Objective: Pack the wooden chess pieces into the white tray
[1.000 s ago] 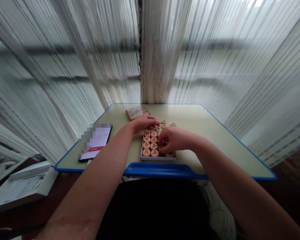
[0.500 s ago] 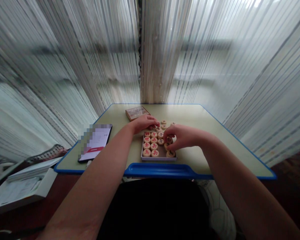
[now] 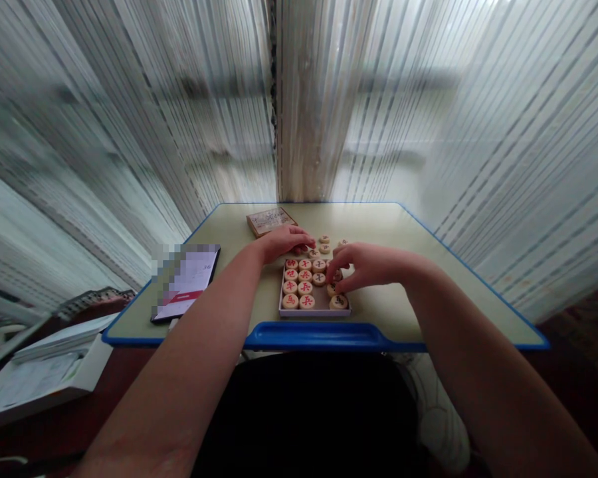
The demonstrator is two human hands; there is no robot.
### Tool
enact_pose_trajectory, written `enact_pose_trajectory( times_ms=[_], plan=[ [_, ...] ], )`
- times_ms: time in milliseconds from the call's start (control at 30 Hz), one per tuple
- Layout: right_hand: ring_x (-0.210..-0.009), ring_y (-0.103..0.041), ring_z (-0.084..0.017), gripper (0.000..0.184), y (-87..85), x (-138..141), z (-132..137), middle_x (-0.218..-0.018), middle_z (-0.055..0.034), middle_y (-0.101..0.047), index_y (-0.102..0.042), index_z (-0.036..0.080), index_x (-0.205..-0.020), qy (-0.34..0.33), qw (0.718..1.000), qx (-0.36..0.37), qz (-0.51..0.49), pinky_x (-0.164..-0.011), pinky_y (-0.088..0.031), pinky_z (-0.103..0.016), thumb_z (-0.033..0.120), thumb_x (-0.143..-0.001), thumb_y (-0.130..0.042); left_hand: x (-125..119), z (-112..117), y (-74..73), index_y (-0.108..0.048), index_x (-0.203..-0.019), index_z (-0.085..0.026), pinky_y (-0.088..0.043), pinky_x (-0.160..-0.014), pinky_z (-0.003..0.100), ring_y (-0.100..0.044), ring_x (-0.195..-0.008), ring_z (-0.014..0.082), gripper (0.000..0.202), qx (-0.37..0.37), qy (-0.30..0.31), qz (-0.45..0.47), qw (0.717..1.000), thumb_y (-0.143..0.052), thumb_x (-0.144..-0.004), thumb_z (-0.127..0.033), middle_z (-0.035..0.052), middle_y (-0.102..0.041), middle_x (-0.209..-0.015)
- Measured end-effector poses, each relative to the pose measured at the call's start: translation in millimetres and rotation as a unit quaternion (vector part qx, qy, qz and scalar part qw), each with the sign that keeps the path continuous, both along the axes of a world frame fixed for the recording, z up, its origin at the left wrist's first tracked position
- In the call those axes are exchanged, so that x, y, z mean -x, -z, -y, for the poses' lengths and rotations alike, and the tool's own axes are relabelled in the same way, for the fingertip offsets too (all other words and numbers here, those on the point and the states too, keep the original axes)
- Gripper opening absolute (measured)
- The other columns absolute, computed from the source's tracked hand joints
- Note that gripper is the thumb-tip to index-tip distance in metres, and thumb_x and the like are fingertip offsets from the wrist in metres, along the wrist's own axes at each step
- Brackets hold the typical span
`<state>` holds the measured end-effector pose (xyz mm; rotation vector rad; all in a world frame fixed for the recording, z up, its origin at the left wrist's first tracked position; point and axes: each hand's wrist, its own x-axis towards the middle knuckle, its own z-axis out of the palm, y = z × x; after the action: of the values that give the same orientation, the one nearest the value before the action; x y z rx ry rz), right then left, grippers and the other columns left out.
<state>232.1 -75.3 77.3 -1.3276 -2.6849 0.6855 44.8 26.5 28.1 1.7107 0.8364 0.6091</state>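
A shallow grey box [image 3: 313, 312] on the pale desk [image 3: 418, 265] holds several round wooden chess pieces [image 3: 299, 287] with red and dark characters. My right hand [image 3: 366, 265] hovers over the box's right side, thumb and fingers pinched on a piece at the box's right column. My left hand [image 3: 285, 240] rests at the box's far left corner, fingers curled over a piece there. A few loose pieces [image 3: 323, 243] lie just beyond the box.
A phone [image 3: 187, 281] with a lit screen lies at the desk's left. A brown lid or board [image 3: 270, 220] sits at the far edge. Sheer curtains hang behind. Papers [image 3: 40, 372] lie on a low surface to the left.
My right hand has drawn back from the middle of the box toward its right side, uncovering more pieces. My left hand has stayed put.
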Motion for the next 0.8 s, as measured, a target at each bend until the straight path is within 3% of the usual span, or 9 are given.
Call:
enact_pose_trajectory(
  times_ms=[167, 567, 800],
  plan=[
    [-0.075, -0.052, -0.016, 0.024, -1.8, -1.3, 0.7, -0.083, -0.0027, -0.063, -0.071, 0.021, -0.084, 0.004, 1.000, 0.001, -0.008, -0.071, -0.039, -0.026, 0.036, -0.067, -0.065, -0.2, 1.2, -0.9, -0.067, -0.073, -0.011, -0.038, -0.058, 0.023, -0.047, -0.057, 0.0065, 0.022, 0.001, -0.003, 0.000, 1.000, -0.064, -0.065, -0.031, 0.0057, -0.066, -0.076],
    [-0.071, -0.052, -0.014, 0.021, -0.5, -1.0, -0.3, -0.078, -0.0017, -0.065, -0.071, 0.019, -0.083, 0.026, 1.000, 0.014, 0.004, -0.068, -0.038, -0.025, 0.031, -0.068, -0.062, -1.0, 5.7, -4.2, -0.067, -0.075, -0.011, -0.038, -0.059, 0.023, -0.048, -0.059, 0.0078, 0.027, -0.004, -0.004, -0.020, 1.000, -0.064, -0.064, -0.036, 0.0054, -0.065, -0.073],
    [-0.072, -0.053, -0.014, 0.026, 1.8, -2.0, -1.8, -0.078, -0.0009, -0.063, -0.071, 0.023, -0.090, 0.019, 1.000, 0.014, -0.007, -0.068, -0.038, -0.025, 0.034, -0.067, -0.065, -1.1, 5.4, -3.8, -0.067, -0.074, -0.011, -0.037, -0.058, 0.023, -0.047, -0.058, 0.0073, 0.025, 0.002, -0.002, -0.008, 1.000, -0.064, -0.064, -0.034, 0.0054, -0.064, -0.073]
  ],
)
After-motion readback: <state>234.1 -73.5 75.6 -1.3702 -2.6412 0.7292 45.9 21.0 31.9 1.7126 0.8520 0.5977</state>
